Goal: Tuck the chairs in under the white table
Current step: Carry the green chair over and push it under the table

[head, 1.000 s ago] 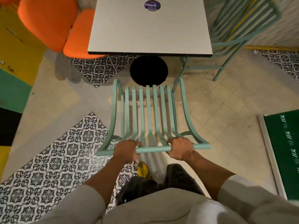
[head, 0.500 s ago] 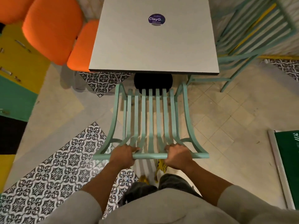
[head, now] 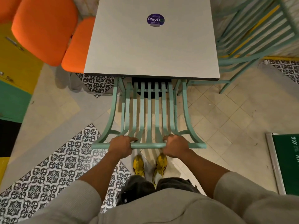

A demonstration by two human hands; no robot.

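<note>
A mint-green slatted chair [head: 148,113] stands right in front of me, its seat hidden under the near edge of the white table [head: 150,49]. Only the slatted backrest shows, leaning toward me. My left hand [head: 120,147] is closed around the top rail left of centre. My right hand [head: 175,147] grips the same rail right of centre. A second mint-green chair [head: 252,39] stands at the table's right side, pulled out and angled. An orange padded chair [head: 48,29] sits at the table's left side, its seat partly under the tabletop.
The table's black round base [head: 151,88] shows behind the chair slats. A purple sticker [head: 155,19] lies on the tabletop. Yellow and green cabinets [head: 14,75] line the left. A green board [head: 286,162] lies on the floor at right. My yellow shoes [head: 149,165] stand just behind the chair.
The chair has slid forward with both hands on its top rail; its seat went from clear of the table to under the near edge. I stepped forward with it.
</note>
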